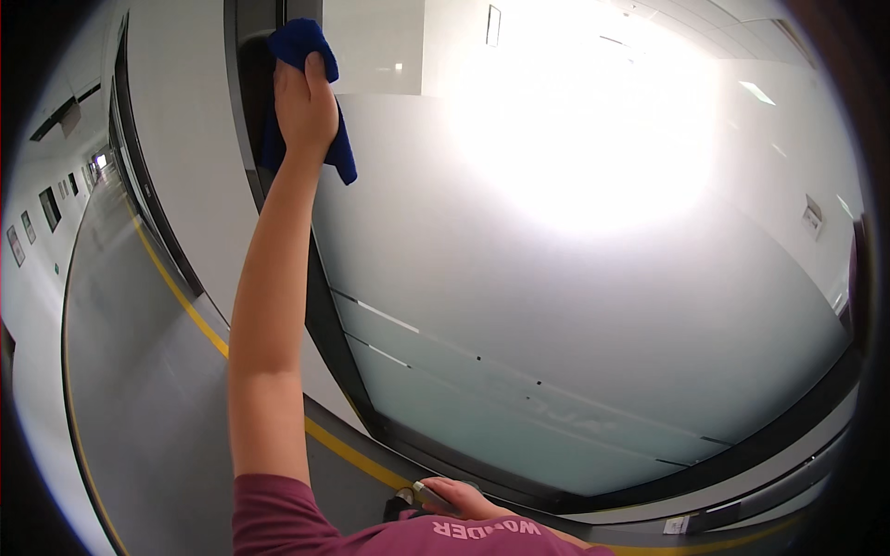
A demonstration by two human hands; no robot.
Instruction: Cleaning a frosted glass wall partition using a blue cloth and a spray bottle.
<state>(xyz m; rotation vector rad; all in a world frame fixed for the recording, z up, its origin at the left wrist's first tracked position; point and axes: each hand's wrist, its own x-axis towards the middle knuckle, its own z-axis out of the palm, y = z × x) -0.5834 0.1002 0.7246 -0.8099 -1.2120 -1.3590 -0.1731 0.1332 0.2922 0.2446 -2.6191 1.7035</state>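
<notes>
My left hand point(306, 111) is raised at the upper left, holding a blue cloth point(300, 40) against the dark window frame point(255, 69). Part of the cloth hangs below and behind the wrist. To the right of that frame spreads a large frosted glass pane point(528, 306) with thin stripes near its bottom and a bright glare at the top. Low at the bottom centre, close to my body, my right hand point(462, 497) is closed around a grey object point(434, 497) with a pale end; most of it is hidden, so its kind is unclear.
A long corridor with a grey floor point(139, 306) and a yellow floor line point(177, 288) runs away on the left. Framed pictures point(50, 208) hang on its far wall. A dark lower frame point(473, 472) borders the glass, and a shoe point(405, 495) shows below.
</notes>
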